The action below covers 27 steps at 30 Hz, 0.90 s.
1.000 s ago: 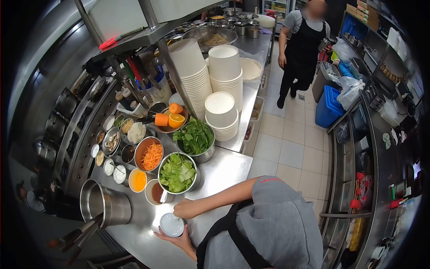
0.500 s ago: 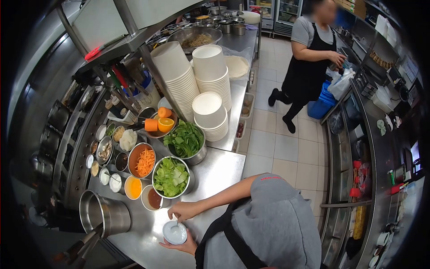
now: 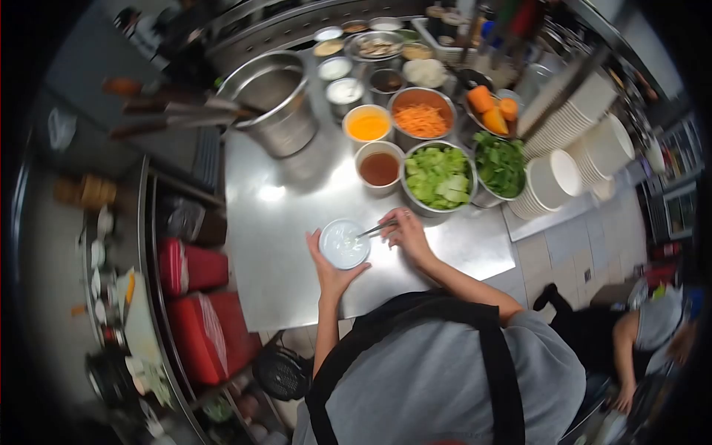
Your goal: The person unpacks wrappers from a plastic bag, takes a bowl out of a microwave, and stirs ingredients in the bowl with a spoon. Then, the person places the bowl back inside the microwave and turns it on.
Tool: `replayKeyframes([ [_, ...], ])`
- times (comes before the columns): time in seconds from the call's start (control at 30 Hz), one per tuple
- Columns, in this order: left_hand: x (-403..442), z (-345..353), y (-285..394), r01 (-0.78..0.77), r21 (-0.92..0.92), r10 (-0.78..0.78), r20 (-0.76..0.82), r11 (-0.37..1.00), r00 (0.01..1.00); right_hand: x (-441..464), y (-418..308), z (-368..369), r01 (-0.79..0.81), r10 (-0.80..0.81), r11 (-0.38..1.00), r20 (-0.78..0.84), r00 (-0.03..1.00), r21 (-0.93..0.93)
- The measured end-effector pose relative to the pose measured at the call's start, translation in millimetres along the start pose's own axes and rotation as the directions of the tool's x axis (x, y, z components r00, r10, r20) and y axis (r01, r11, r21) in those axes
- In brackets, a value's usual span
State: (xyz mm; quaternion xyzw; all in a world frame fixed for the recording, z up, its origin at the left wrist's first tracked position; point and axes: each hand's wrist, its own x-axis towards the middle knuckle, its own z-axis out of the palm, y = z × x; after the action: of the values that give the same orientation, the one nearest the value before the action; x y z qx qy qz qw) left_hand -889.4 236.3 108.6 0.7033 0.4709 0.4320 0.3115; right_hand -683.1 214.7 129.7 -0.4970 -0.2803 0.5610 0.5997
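Observation:
My left hand [image 3: 336, 279] is wrapped around the side of a small pale bowl [image 3: 345, 245] held over the steel counter. A whitish content with a few light green bits shows inside it. In the fingers of my right hand [image 3: 406, 236] is a slim metal utensil [image 3: 377, 228] that reaches over the bowl's right rim; its tip is too blurred to tell the kind. Just beyond the hands stand a tub of brown sauce [image 3: 380, 169], a tub of yellow liquid [image 3: 368, 124] and a steel container of chopped lettuce [image 3: 437, 176].
Shredded carrot [image 3: 421, 119] and leafy greens [image 3: 500, 165] sit in containers farther back. A large steel pot [image 3: 285, 111] with long-handled utensils stands at the back left. Stacked white paper bowls [image 3: 555, 176] line the right. A co-worker [image 3: 630, 334] is at lower right.
My view has swung round, bringing the counter and both hands to the middle. My right hand has drawn back from over the bowl to its right side; the left still holds it.

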Motion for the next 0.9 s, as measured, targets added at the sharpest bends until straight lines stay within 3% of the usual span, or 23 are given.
replayKeyframes([
  [0.1,6,-10,7,0.014,-0.072,-0.012,0.032,0.997,0.999,0,-8,3,-0.086,0.091,0.985,-0.024,0.996,0.149],
  [0.2,15,-21,13,0.014,0.055,-0.02,0.121,0.998,0.992,-3,-17,8,-0.076,0.082,0.979,-0.026,0.996,0.189],
  [0.53,27,-24,18,-0.079,0.129,0.054,0.187,0.989,0.981,-14,-51,16,0.18,-0.173,0.983,0.12,0.978,-0.047],
  [0.7,23,-16,11,-0.072,0.074,0.064,0.098,0.995,0.993,-21,-56,18,0.522,-0.435,0.816,0.331,0.837,-0.248],
  [0.9,19,-12,10,-0.054,0.046,0.052,0.052,0.997,0.997,-21,-70,23,0.761,-0.496,0.483,0.581,0.646,-0.434],
])
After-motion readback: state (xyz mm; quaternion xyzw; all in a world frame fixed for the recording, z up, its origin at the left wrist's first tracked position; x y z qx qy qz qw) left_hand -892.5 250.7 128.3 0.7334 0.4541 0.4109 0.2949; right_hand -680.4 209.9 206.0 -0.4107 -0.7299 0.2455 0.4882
